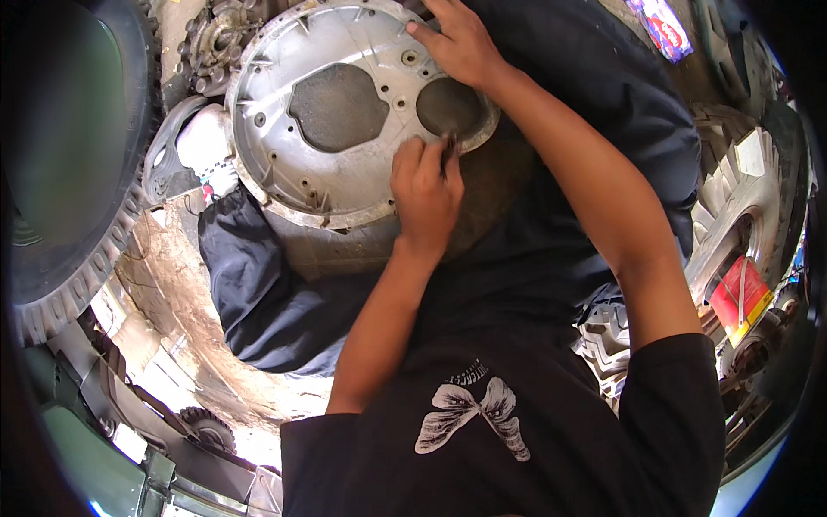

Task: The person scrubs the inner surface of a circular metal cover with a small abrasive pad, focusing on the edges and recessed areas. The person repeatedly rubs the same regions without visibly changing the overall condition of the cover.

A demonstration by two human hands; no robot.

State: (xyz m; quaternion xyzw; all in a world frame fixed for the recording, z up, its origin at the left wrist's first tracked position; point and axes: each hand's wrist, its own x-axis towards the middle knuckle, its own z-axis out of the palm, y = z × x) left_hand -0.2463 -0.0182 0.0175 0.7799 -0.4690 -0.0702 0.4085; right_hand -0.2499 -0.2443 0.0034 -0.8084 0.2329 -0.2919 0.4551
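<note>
A round grey metal housing (349, 185), like a bell housing, lies across my lap with its inner face up. It has a large opening, a smaller round one and several bolt holes. My left hand (426, 191) is closed at its lower right, beside the smaller opening. A small dark thing (450, 148) shows between those fingers, too blurred to name. My right hand (465, 47) rests at the housing's upper right rim. Its thumb is spread from the fingers, which reach the picture's top edge, near something dark.
A large tyre (129, 215) stands at the left, with a greasy gear-like part (215, 47) near the housing. Another wheel (732, 233) and a red and yellow box (741, 297) are at the right. A purple packet (662, 28) lies at the upper right. Dark cloth covers my legs.
</note>
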